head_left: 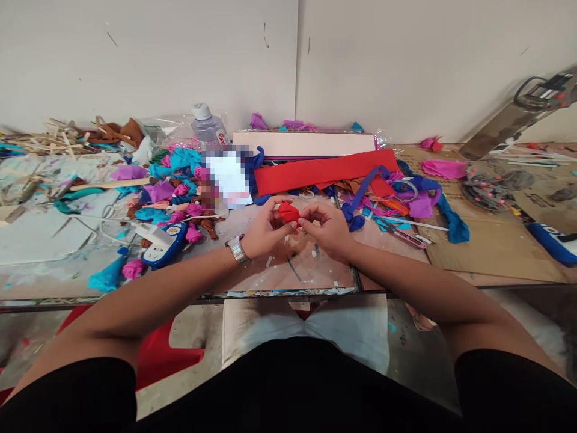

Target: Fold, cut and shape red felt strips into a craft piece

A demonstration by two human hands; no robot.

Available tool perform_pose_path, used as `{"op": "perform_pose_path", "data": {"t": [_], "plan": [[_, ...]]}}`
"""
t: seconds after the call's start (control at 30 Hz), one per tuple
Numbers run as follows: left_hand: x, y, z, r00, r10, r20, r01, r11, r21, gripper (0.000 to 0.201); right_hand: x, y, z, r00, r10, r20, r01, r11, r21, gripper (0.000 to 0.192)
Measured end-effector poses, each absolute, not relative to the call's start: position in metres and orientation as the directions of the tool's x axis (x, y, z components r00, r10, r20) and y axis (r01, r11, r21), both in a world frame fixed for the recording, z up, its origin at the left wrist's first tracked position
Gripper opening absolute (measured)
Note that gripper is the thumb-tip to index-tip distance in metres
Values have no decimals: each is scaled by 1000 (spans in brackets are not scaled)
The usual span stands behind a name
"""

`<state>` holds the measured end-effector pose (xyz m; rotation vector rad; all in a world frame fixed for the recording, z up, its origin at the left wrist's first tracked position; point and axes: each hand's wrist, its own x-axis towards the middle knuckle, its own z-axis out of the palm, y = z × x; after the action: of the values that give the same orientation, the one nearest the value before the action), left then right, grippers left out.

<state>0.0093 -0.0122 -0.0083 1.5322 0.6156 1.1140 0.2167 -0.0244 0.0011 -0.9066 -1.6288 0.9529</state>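
Near the centre of the frame, your left hand (265, 231) and your right hand (325, 227) meet over the worktable (473, 258), and between them sits a small red crepe bud (288, 211). Both hands are closed on it: the left thumb and fingertips pinch it from the left and below, the right fingertips touch it from the right. The bud lies a little nearer your left hand, which carries more of it; it looks roughly round, so no long axis can be read. It is held just above the table, not resting on it. A wristwatch (237, 248) shows on your left wrist. To the left of centre lies a blue and white glue gun (163, 245) among pink and teal crepe scraps (175, 180). Beyond your hands, toward the upper centre, a long red paper strip (324, 170) lies across the table, with a plastic bottle (208, 127) behind it to the left.
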Motion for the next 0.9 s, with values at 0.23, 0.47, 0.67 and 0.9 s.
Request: {"op": "perform_pose_path", "data": {"t": [0.23,0.47,0.67,0.9], "plan": [[9,-11,-8,447,854,266,-150,-222,964,53,220,-26,6,-254,803,539,314,595,-739,12],[9,-11,-1,423,879,218,-168,-160,973,52,226,-21,6,-320,695,643,351,718,-601,16],[9,-8,-4,398,893,211,-194,-143,971,49,225,-21,6,-387,660,645,305,751,-585,24],[7,-5,-11,387,909,154,-223,-70,972,41,226,-19,2,-401,656,639,336,755,-564,26]]}}
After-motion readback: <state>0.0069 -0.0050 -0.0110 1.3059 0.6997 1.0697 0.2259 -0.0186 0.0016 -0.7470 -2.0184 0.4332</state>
